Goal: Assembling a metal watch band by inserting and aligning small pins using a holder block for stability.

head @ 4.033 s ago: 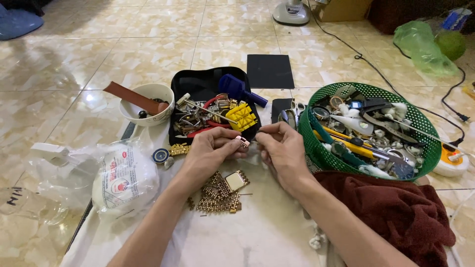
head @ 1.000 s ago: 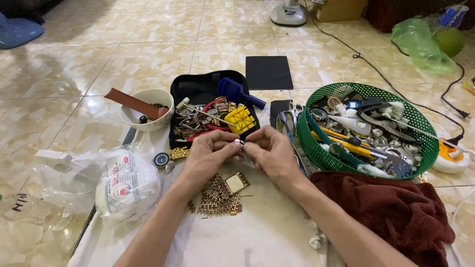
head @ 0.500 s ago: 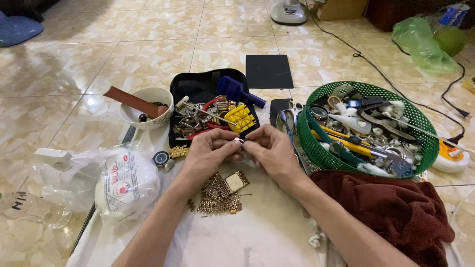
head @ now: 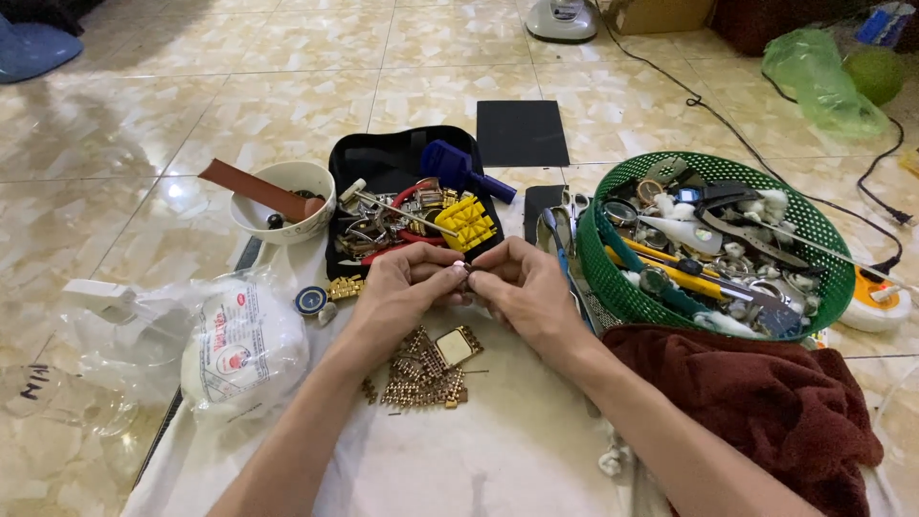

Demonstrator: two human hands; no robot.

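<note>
Gold watch parts (head: pixel 431 369) lie below both hands' grip (head: pixel 466 271), seemingly pinching something tiny.

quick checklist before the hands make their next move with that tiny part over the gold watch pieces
1. Small part pinched between both hands: left hand and right hand meet fingertip to fingertip on it: ok.
2. What the part is: too small to make out: cannot tell.
3. Gold watch and links lie on the white cloth just below the hands: ok.
4. Black tool case open, tools showing, just beyond the fingers: ok.
5. Green basket beside the right hand, crowded with tools: ok.
6. Loose gold link piece apart from the pile, near the left hand: not ok.
</note>
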